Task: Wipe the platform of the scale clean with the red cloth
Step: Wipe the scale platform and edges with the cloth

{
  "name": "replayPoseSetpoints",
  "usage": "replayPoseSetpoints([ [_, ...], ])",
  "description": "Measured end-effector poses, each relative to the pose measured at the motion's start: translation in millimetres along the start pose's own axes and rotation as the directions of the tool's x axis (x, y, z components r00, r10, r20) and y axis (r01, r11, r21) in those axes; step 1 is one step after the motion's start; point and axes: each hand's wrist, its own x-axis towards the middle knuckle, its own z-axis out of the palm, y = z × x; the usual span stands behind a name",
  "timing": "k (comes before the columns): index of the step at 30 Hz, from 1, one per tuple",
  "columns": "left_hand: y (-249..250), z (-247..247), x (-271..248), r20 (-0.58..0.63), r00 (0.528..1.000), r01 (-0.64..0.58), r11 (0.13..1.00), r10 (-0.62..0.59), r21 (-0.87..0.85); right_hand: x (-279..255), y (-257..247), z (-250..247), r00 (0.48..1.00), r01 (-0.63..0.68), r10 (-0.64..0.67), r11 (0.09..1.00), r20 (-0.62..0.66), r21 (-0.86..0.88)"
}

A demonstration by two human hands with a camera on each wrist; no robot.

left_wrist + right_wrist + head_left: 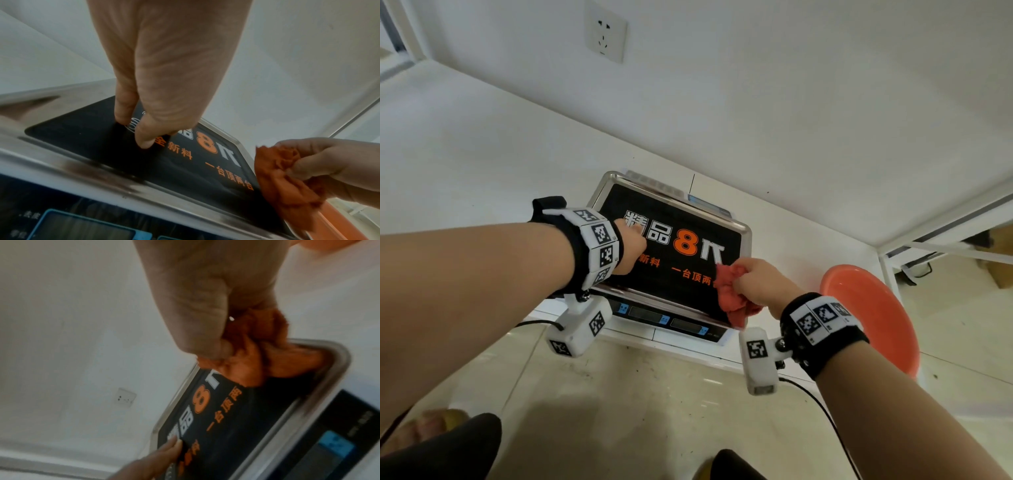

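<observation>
While the wipe is under way: each line below runs from near to far.
Right hand (755, 282): its grip pinches the bunched red cloth (734, 296) at the platform's near right corner; judged best to flatten the bunch so more fabric touches.
Scale (671, 320): sits on a low white ledge by the wall, display panel nearest.
Platform (688, 274): black printed sheet in a steel rim; stroke from right to left, then along the rim.
Left hand (630, 248): fingertips (145, 142) pressed down on the left part, steadying it; shift them before wiping there.
Orange basin (873, 308): right of the scale.

A white ledge (482, 164) carries the scale (671, 308).
</observation>
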Motion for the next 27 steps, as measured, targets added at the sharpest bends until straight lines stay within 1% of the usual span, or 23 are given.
replayPoseSetpoints([
  [1,0,1,0,-0.005,1.000,-0.002,1.000,0.002,-0.007,2,5,-1,0.991,0.034,-0.030,0.999,-0.134,0.028],
  [2,-1,1,1,-0.007,1.000,-0.004,1.000,0.004,-0.014,2,7,-1,0.976,0.064,-0.061,0.998,-0.211,0.008],
  [3,0,2,2,-0.007,1.000,-0.006,1.000,0.006,-0.021,2,10,0,0.972,0.068,-0.081,0.995,-0.220,-0.069],
  [5,0,1,2,0.000,1.000,-0.003,1.000,0.003,-0.025,2,11,2,0.990,0.036,-0.076,0.951,-0.121,-0.307],
  [6,1,1,2,0.003,1.000,-0.003,1.000,0.003,-0.023,3,8,5,0.994,0.021,-0.060,0.920,-0.089,-0.392],
  [8,2,0,1,-0.004,1.000,-0.002,1.000,0.002,-0.017,11,6,7,0.993,0.012,-0.060,0.905,-0.100,-0.425],
  [10,0,1,2,-0.025,1.000,-0.007,1.000,0.007,-0.026,17,1,9,0.973,0.007,-0.099,0.915,-0.206,-0.404],
  [12,-3,2,3,-0.031,0.999,-0.008,0.999,0.007,-0.038,27,0,6,0.936,0.001,-0.118,0.943,-0.331,-0.334],
  [13,-3,2,3,-0.030,1.000,-0.010,0.999,0.009,-0.045,32,-1,5,0.922,-0.002,-0.107,0.959,-0.373,-0.283],
  [15,-3,2,3,-0.022,1.000,-0.010,0.998,0.009,-0.056,45,-6,1,0.893,0.012,-0.101,0.980,-0.439,-0.200],
  [17,-3,3,5,-0.022,1.000,-0.011,0.997,0.010,-0.071,54,-17,0,0.875,0.049,-0.113,0.988,-0.471,-0.146],
  [19,-4,5,5,-0.025,1.000,-0.011,0.996,0.009,-0.090,59,-27,7,0.886,0.098,-0.136,0.989,-0.444,-0.107],
  [20,-5,7,5,-0.021,1.000,-0.015,0.995,0.013,-0.096,60,-31,14,0.907,0.134,-0.164,0.986,-0.389,-0.102],
  [21,-7,8,6,-0.019,1.000,-0.021,0.995,0.019,-0.100,60,-33,24,0.931,0.177,-0.194,0.981,-0.308,-0.084],
  [23,-9,9,5,-0.021,0.999,-0.032,0.994,0.030,-0.103,60,-35,43,0.959,0.256,-0.245,0.964,-0.144,0.063],
  [24,-10,9,6,-0.022,0.999,-0.035,0.994,0.032,-0.108,59,-34,48,0.955,0.292,-0.278,0.944,-0.106,0.150],
  [25,-10,9,6,-0.021,0.999,-0.037,0.992,0.034,-0.117,59,-33,45,0.952,0.300,-0.277,0.927,-0.128,0.226],
  [27,-14,9,5,-0.008,0.999,-0.041,0.990,0.041,-0.131,59,-34,26,0.944,0.281,-0.188,0.891,-0.272,0.357],
])
